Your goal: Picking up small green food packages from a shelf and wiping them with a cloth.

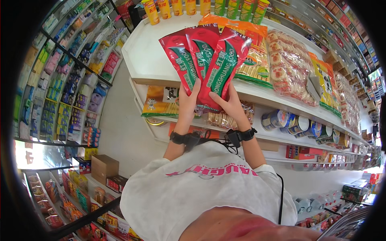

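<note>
Both hands are on the goods here: left hand [190,93] and right hand [230,102] are grasping three red-and-green snack pouches [227,56] by their lower ends, thumbs pressed on the front, most other fingers tucked behind where I can't see them. The pouches are fanned out, overlapping low down and spread at the top, which I'd guess keeps each front readable while two hands pin the bunch together. They're over the near edge of the white display shelf [146,62], lower ends sticking out past it. Can't tell if the backs touch the top.

Black wrist straps [242,135] on both arms, with black cable [215,140] bunched between them.

Right of the pouches there's an orange-and-green food bag [254,60], partly covered by the fan, then clear bags of wrapped snacks [286,60] and a yellow bag [326,82] further along the near edge. Tall yellow canisters [176,7] and green canisters [233,9] line the far edge. Below, a gold packet [157,103] sits near the left corner and blue tins [276,119] run to the right; forearms and pouches block the bit between.
</note>
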`<control>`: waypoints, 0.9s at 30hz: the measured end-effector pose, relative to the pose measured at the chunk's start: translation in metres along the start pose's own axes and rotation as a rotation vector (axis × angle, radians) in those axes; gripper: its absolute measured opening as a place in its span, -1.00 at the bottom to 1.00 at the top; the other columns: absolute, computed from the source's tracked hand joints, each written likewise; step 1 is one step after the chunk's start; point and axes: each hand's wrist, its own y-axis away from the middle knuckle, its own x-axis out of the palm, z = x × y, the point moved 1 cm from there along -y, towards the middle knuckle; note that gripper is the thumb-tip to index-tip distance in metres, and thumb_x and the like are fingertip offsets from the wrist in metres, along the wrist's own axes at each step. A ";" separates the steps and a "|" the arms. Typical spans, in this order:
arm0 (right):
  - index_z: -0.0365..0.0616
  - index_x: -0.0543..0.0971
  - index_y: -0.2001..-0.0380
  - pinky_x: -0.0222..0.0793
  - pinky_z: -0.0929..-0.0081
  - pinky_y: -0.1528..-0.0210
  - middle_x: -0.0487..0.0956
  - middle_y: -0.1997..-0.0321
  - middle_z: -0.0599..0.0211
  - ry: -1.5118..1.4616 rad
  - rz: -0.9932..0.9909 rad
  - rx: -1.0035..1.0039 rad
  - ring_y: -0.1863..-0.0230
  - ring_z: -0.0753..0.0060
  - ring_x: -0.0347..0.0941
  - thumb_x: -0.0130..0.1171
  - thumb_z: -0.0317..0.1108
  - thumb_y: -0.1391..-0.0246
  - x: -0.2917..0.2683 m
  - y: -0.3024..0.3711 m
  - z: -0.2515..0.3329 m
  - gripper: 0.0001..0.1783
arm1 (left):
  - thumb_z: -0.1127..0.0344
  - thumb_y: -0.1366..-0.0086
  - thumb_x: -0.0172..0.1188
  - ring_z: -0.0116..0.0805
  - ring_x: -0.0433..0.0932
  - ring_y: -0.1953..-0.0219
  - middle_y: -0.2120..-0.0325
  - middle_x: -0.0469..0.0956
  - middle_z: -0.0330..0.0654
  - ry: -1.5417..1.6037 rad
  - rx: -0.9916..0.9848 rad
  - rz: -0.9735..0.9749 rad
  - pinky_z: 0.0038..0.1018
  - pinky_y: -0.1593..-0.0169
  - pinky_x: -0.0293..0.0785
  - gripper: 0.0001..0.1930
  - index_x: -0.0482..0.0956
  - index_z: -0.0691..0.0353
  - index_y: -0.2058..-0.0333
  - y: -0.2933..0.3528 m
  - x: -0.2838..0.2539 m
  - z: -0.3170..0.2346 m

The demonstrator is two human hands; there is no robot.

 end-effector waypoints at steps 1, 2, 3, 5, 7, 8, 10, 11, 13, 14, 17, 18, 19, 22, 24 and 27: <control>-0.23 0.23 -0.33 0.31 0.40 -0.27 0.46 -0.23 0.20 0.034 -0.015 -0.004 -0.20 0.47 0.38 0.39 -0.33 -0.11 0.000 0.002 -0.001 -0.21 | 0.18 -0.37 0.28 -0.43 0.50 -0.04 -0.05 0.54 -0.15 -0.022 0.030 0.004 -0.47 -0.12 0.41 -0.49 0.38 0.30 -0.17 0.003 0.002 -0.002; -0.24 0.25 -0.31 0.33 0.41 -0.25 0.47 -0.22 0.20 0.068 -0.030 -0.009 -0.19 0.47 0.39 0.40 -0.34 -0.10 0.001 0.005 -0.001 -0.22 | 0.17 -0.37 0.29 -0.44 0.51 -0.01 -0.03 0.54 -0.15 -0.044 0.060 0.008 -0.49 -0.08 0.43 -0.50 0.40 0.31 -0.15 0.006 0.003 -0.005; -0.24 0.25 -0.31 0.33 0.41 -0.25 0.47 -0.22 0.20 0.068 -0.030 -0.009 -0.19 0.47 0.39 0.40 -0.34 -0.10 0.002 0.007 0.001 -0.22 | 0.17 -0.37 0.29 -0.44 0.51 -0.01 -0.03 0.54 -0.15 -0.044 0.060 0.008 -0.49 -0.08 0.43 -0.50 0.40 0.31 -0.15 0.009 0.002 -0.007; -0.27 0.27 -0.29 0.37 0.43 -0.21 0.50 -0.19 0.22 0.025 -0.050 -0.006 -0.15 0.49 0.42 0.41 -0.39 -0.07 0.006 0.012 0.009 -0.23 | 0.16 -0.36 0.29 -0.45 0.53 0.03 0.01 0.57 -0.16 -0.100 0.056 0.010 -0.50 -0.05 0.45 -0.53 0.44 0.32 -0.11 0.014 0.001 -0.011; -0.28 0.29 -0.26 0.39 0.45 -0.18 0.52 -0.15 0.25 0.008 -0.073 0.026 -0.11 0.50 0.46 0.41 -0.43 -0.06 0.008 0.021 0.014 -0.26 | 0.19 -0.35 0.30 -0.45 0.54 0.07 0.06 0.59 -0.19 -0.060 0.044 -0.008 -0.51 -0.02 0.46 -0.57 0.47 0.31 -0.07 0.022 -0.001 -0.020; -0.28 0.30 -0.25 0.39 0.46 -0.18 0.53 -0.14 0.26 -0.020 -0.088 0.018 -0.10 0.50 0.46 0.41 -0.44 -0.06 0.007 0.025 0.011 -0.28 | 0.21 -0.34 0.31 -0.46 0.55 0.08 0.08 0.60 -0.20 -0.071 0.033 -0.002 -0.50 -0.01 0.47 -0.58 0.48 0.31 -0.06 0.026 -0.005 -0.023; -0.27 0.31 -0.23 0.39 0.45 -0.18 0.53 -0.13 0.28 -0.036 -0.132 0.014 -0.10 0.48 0.47 0.37 -0.48 -0.10 0.009 0.037 0.011 -0.33 | 0.29 -0.31 0.34 -0.47 0.55 0.11 0.12 0.60 -0.22 -0.026 0.013 0.007 -0.50 0.02 0.48 -0.61 0.47 0.30 -0.04 0.035 -0.011 -0.032; -0.27 0.31 -0.23 0.39 0.45 -0.18 0.53 -0.13 0.28 -0.036 -0.132 0.014 -0.10 0.48 0.47 0.37 -0.48 -0.10 0.010 0.044 0.011 -0.33 | 0.29 -0.31 0.34 -0.47 0.55 0.11 0.12 0.60 -0.22 -0.026 0.013 0.006 -0.50 0.02 0.48 -0.61 0.47 0.30 -0.04 0.040 -0.016 -0.034; -0.26 0.28 -0.25 0.38 0.41 -0.18 0.51 -0.16 0.29 -0.215 -0.196 0.006 -0.13 0.47 0.44 0.31 -0.53 -0.13 0.014 0.057 0.008 -0.35 | 0.33 -0.29 0.36 -0.48 0.56 0.12 0.12 0.59 -0.21 -0.038 -0.080 0.069 -0.51 0.01 0.49 -0.59 0.46 0.29 -0.04 0.050 -0.025 -0.035; -0.24 0.26 -0.27 0.37 0.38 -0.20 0.48 -0.18 0.29 -0.217 -0.168 -0.022 -0.16 0.46 0.42 0.26 -0.57 -0.15 0.016 0.060 0.009 -0.35 | 0.38 -0.27 0.36 -0.46 0.58 0.14 0.12 0.60 -0.20 -0.079 -0.065 0.081 -0.52 0.04 0.51 -0.59 0.45 0.28 -0.04 0.054 -0.027 -0.037; -0.21 0.26 -0.28 0.36 0.39 -0.22 0.47 -0.19 0.27 -0.133 -0.169 -0.079 -0.17 0.46 0.41 0.27 -0.58 -0.14 0.013 0.058 0.014 -0.33 | 0.40 -0.27 0.35 -0.44 0.59 0.14 0.13 0.61 -0.19 -0.017 -0.032 0.145 -0.50 0.06 0.54 -0.61 0.46 0.29 -0.03 0.048 -0.030 -0.037; -0.20 0.26 -0.28 0.34 0.41 -0.22 0.46 -0.19 0.26 -0.168 -0.232 -0.097 -0.18 0.47 0.40 0.26 -0.61 -0.13 0.008 0.054 0.013 -0.33 | 0.41 -0.28 0.34 -0.43 0.60 0.15 0.13 0.62 -0.19 -0.006 -0.035 0.084 -0.48 0.07 0.55 -0.60 0.46 0.30 -0.05 0.044 -0.031 -0.034; -0.20 0.27 -0.27 0.34 0.44 -0.20 0.48 -0.15 0.25 -0.233 -0.304 -0.037 -0.15 0.47 0.41 0.24 -0.61 -0.15 0.000 0.050 0.015 -0.36 | 0.41 -0.28 0.34 -0.43 0.60 0.15 0.13 0.62 -0.19 -0.006 -0.036 0.084 -0.48 0.07 0.55 -0.60 0.46 0.30 -0.05 0.043 -0.030 -0.034; -0.23 0.30 -0.24 0.35 0.45 -0.17 0.50 -0.09 0.26 -0.374 -0.424 -0.124 -0.10 0.47 0.43 0.21 -0.56 -0.21 -0.019 0.036 0.025 -0.45 | 0.41 -0.28 0.34 -0.42 0.60 0.12 0.11 0.61 -0.18 0.053 0.014 0.063 -0.47 0.05 0.56 -0.58 0.44 0.30 -0.07 0.044 -0.028 -0.032; -0.26 0.34 -0.19 0.37 0.46 -0.14 0.53 -0.04 0.28 -0.078 -0.450 -0.116 -0.07 0.49 0.43 0.19 -0.50 -0.25 -0.024 0.033 0.022 -0.53 | 0.40 -0.29 0.34 -0.39 0.55 0.04 0.01 0.54 -0.16 0.040 0.013 0.044 -0.45 0.00 0.53 -0.44 0.32 0.28 -0.20 0.047 -0.028 -0.025; -0.29 0.33 -0.21 0.33 0.48 -0.17 0.51 -0.10 0.30 0.006 -0.099 0.039 -0.10 0.53 0.39 0.12 -0.40 -0.33 0.000 0.046 0.018 -0.55 | 0.41 -0.29 0.33 -0.38 0.49 -0.04 -0.07 0.46 -0.13 -0.092 0.183 0.035 -0.44 -0.06 0.49 -0.30 0.15 0.25 -0.32 0.051 -0.025 -0.010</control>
